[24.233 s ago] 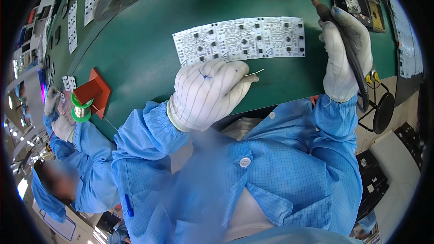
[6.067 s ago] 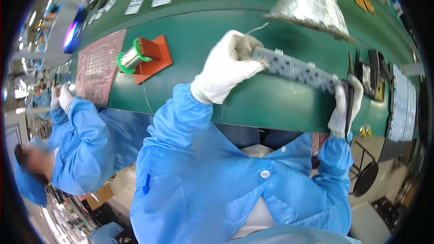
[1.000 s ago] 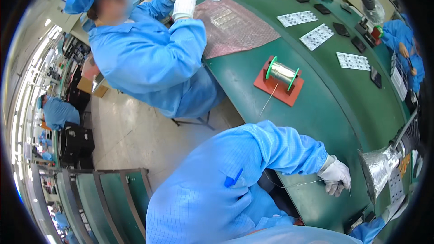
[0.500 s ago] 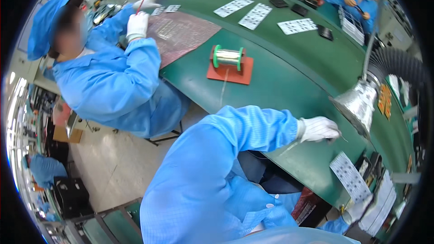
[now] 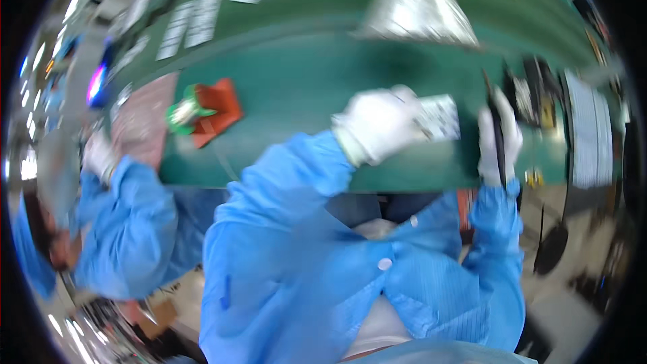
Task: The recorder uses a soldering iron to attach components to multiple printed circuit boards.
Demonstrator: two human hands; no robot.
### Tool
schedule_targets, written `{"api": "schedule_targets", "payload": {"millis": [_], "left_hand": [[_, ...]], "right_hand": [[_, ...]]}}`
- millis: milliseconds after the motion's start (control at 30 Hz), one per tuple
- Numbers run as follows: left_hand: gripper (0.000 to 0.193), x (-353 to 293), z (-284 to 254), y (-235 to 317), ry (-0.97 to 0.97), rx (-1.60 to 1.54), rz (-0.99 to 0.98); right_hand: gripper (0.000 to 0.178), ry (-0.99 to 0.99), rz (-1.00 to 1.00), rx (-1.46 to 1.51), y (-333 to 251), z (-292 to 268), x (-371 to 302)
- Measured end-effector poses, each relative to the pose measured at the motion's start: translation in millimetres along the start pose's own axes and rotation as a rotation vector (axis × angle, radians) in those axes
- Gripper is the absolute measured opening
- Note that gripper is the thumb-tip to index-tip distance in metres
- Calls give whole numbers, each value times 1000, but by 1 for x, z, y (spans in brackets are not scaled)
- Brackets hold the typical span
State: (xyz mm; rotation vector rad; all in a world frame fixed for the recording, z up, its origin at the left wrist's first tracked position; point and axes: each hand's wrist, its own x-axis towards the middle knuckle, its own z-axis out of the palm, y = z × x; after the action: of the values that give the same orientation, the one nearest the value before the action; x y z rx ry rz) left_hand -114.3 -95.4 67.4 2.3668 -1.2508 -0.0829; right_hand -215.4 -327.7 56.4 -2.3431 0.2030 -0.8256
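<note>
My left hand (image 5: 377, 125), in a white glove, is closed over the bench beside a small white panel with dark marks (image 5: 441, 118). Its fingers overlap the panel's left edge; blur hides whether they touch. Solder wire (image 5: 222, 158) runs from a green-rimmed spool (image 5: 183, 112) on a red-orange stand (image 5: 219, 109) and passes behind my left sleeve; its end is not visible now. To the panel's right, my gloved right hand (image 5: 500, 136) grips a slim black pen-shaped tool (image 5: 497, 131), its pointed tip turned away from me.
A foil-covered hood (image 5: 421, 7) hangs beyond my hands. Dark holders (image 5: 539, 91) and a pale stack of sheets (image 5: 590, 128) stand at right. Panels (image 5: 203, 19) lie on the far green surface. A co-worker (image 5: 128, 229) sits at left by a pinkish mat (image 5: 141, 118).
The view has swung toward the right. The marked panel now lies in front of me beside my left hand. My right hand has come up over the bench, gripping the black tool.
</note>
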Motion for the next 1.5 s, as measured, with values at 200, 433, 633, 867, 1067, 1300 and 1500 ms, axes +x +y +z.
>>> {"api": "schedule_targets", "payload": {"millis": [200,433,633,867,1067,1300,1500], "left_hand": [[26,1,14,4,327,73,208],[24,-14,25,30,200,154,125],[29,-11,35,8,206,209,237],[23,-5,14,13,56,103,119],[17,-28,17,8,213,98,9],[21,-25,45,12,397,202,98],[22,-30,51,6,412,194,107]], "right_hand": [[25,149,224,254,2,-4,-7],[28,127,232,344,7,-8,-14],[23,128,310,323,-5,-12,-12],[22,133,335,281,-3,-11,-11],[20,95,205,259,7,-15,-20],[29,-134,-155,539,3,-14,-42],[28,-139,-229,404,1,-7,-47]]}}
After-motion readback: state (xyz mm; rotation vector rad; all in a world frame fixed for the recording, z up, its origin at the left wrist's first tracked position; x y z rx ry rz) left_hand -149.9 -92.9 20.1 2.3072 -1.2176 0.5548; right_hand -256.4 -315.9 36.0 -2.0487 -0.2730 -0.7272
